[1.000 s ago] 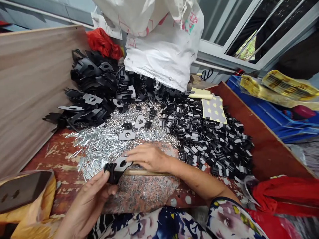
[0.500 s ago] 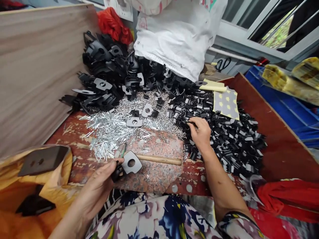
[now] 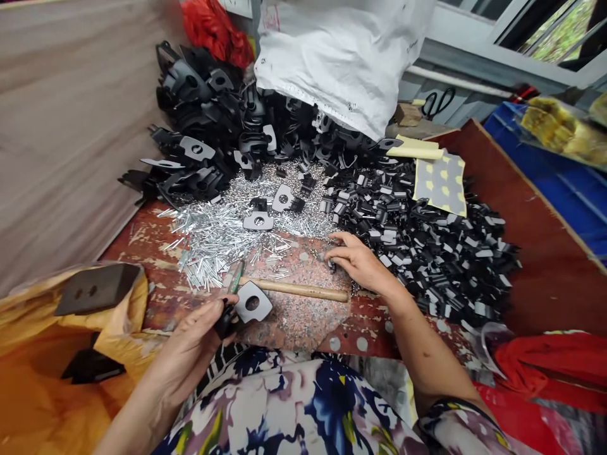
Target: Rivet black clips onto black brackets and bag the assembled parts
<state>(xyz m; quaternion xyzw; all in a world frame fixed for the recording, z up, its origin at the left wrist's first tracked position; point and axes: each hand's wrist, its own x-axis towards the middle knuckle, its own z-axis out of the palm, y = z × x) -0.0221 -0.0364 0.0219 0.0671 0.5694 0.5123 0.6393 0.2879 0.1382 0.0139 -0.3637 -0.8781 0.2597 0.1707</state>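
My left hand point(image 3: 199, 325) is closed around a black plastic part with a flat grey plate point(image 3: 255, 302) that has a round hole. It holds the part low, over the near edge of a speckled stone slab point(image 3: 303, 322). My right hand point(image 3: 358, 262) is above the slab's right side, with its index finger stretched out. At its fingertips is a small black clip point(image 3: 331, 265), partly hidden by the fingers. A wooden handle point(image 3: 298, 289) lies across the slab between my hands; whatever is at its left end is hard to make out.
Loose silvery pins point(image 3: 208, 243) spread behind the slab. Small black clips point(image 3: 427, 253) are heaped to the right, larger black parts point(image 3: 194, 101) at the back left. A wooden board point(image 3: 76, 126) walls the left side. An orange bag point(image 3: 38, 379) sits at the near left.
My right hand has come away from the clip pile, moving left and nearer over the slab's edge. My left hand keeps its hold on the black part. The view has shifted slightly.
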